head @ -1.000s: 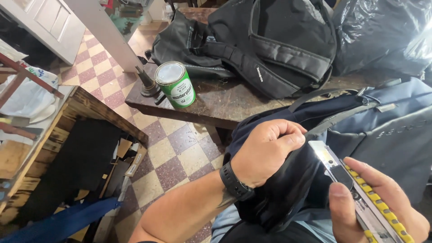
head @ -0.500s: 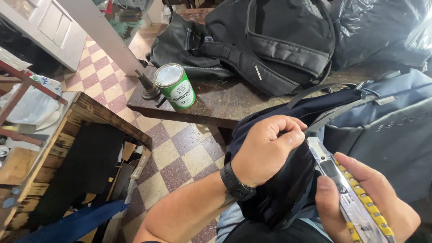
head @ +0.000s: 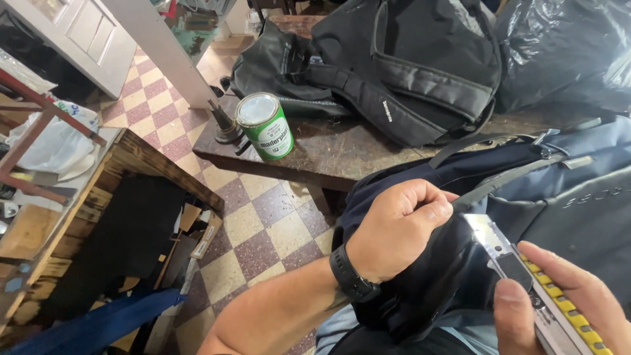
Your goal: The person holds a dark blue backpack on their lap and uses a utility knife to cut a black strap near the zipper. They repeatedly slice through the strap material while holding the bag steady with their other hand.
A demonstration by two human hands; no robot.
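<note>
Two hands are at work here, and I read the step in hand as cutting or trimming at the dark blue bag [head: 578, 197] lying across my lap. My left hand [head: 401, 227] is clenched into a fist, bunching up a fold of the bag's dark fabric [head: 420, 289] and a grey strap [head: 499, 184] that runs off toward the upper right. My right hand [head: 559, 309] is wrapped around a utility knife [head: 519, 269] with a yellow slider, thumb pressed on its body and the bright blade end lying just beside the gathered fold. As I judge it, the next move calls for keeping the fabric taut and steering the blade away from the left knuckles, which sit very near the edge. Room is tight: the bench [head: 342, 154] edge stands close ahead, carrying a green can [head: 266, 125] and a black backpack [head: 407, 66], with a black plastic sack [head: 565, 46] beyond. To the left the checkered floor [head: 263, 223] lies open before a wooden worktable [head: 79, 197], so any swing is best kept that way.
</note>
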